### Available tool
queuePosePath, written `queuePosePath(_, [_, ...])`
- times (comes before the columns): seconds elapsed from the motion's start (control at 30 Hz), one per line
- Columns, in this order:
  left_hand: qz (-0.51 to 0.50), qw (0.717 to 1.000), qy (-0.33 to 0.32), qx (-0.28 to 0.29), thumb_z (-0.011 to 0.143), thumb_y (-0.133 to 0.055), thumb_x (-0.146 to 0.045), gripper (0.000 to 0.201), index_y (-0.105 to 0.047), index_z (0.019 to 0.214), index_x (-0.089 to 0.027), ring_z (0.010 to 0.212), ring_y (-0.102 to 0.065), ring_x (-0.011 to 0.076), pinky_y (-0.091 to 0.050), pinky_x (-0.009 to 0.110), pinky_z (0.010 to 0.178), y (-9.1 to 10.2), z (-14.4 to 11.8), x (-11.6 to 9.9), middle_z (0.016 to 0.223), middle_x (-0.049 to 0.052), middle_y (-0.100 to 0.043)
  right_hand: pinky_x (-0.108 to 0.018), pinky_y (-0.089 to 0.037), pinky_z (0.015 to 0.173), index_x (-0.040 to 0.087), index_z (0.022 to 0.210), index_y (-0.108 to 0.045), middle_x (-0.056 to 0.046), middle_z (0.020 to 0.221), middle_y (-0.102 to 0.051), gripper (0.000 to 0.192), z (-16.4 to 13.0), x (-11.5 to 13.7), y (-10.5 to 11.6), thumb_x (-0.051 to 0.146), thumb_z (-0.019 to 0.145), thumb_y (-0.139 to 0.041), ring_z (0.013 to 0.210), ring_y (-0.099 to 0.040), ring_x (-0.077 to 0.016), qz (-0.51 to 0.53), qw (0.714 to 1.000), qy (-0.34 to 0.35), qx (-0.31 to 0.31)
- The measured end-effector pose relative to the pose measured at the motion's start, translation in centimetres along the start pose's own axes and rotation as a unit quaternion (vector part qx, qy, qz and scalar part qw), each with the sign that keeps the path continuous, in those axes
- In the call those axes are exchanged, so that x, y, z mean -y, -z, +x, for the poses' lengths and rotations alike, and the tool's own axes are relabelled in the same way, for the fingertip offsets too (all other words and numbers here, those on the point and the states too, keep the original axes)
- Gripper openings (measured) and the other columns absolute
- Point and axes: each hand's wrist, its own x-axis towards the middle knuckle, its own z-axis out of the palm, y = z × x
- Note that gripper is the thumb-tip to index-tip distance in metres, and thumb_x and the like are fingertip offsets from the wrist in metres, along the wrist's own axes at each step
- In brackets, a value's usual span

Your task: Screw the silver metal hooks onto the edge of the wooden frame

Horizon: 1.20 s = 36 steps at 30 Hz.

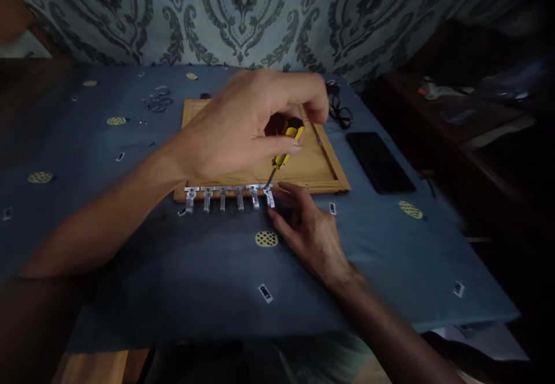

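Fingers of the left hand (245,124) curve over a screwdriver (295,133) with a yellow and black handle; the thumb lies across that handle, the forefinger bends out on its far right side, and I cannot tell whether the hidden fingers grip it. The screwdriver stands tilted above the near edge of a wooden board (321,167), its handle leaning toward the board's far right corner and its tip down at the top plate of the end hook (270,198). This metal hook sits just right of the middle of the board's near edge, its lower part reaching out past that edge, directly below the left thumb. On its right is the right hand (314,233), thumb and forefinger parted: the forefinger is at the hook's upper right side, the thumb at its lower end, and whether they squeeze it I cannot tell. Five more hooks (222,198) line up from there toward the board's near left corner. The board lies on a blue tablecloth (208,291). Near the table's right edge lies a black phone (379,161), with glasses (342,117) toward the far right corner. Left of the board, nearer the far edge, is a small heap of metal pieces (158,103).
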Motion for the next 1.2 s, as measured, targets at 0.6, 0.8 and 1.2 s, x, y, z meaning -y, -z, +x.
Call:
queuePosePath(0.6, [0.035,0.996,-0.011,0.079,0.086,-0.066,-0.02,0.013,-0.072,0.098,-0.02,0.089,-0.071,0.0141,-0.056,0.025,0.08,1.0,-0.1,-0.2,0.1,0.001,-0.076,-0.032,-0.059,0.061,0.026,0.124,-0.052,-0.003,0.115,-0.078,0.035,0.0,0.0,-0.1,0.031,0.09,-0.059,0.07,-0.074,-0.0198,0.012,1.0,-0.001,-0.002])
queuePosePath(0.8, [0.127,0.991,-0.019,0.029,0.083,-0.074,-0.034,0.018,-0.072,0.089,-0.018,0.062,-0.062,0.0116,-0.048,0.028,0.068,-0.4,0.2,-0.4,0.07,-0.001,-0.068,-0.033,-0.06,0.063,0.025,0.123,-0.053,-0.003,0.113,-0.078,0.035,0.0,-0.1,-0.1,0.031,0.09,-0.061,0.071,-0.075,-0.0206,-0.001,1.0,-0.001,-0.008])
queuePosePath(1.2, [0.106,0.994,-0.017,0.032,0.087,-0.066,-0.019,0.016,-0.068,0.102,-0.022,0.083,-0.069,0.0151,-0.05,0.027,0.075,0.1,-0.1,-0.3,0.094,0.001,-0.075,-0.032,-0.059,0.062,0.025,0.123,-0.053,-0.003,0.114,-0.078,0.034,-0.1,0.0,0.0,0.029,0.09,-0.061,0.072,-0.075,-0.0203,-0.003,1.0,0.006,-0.006])
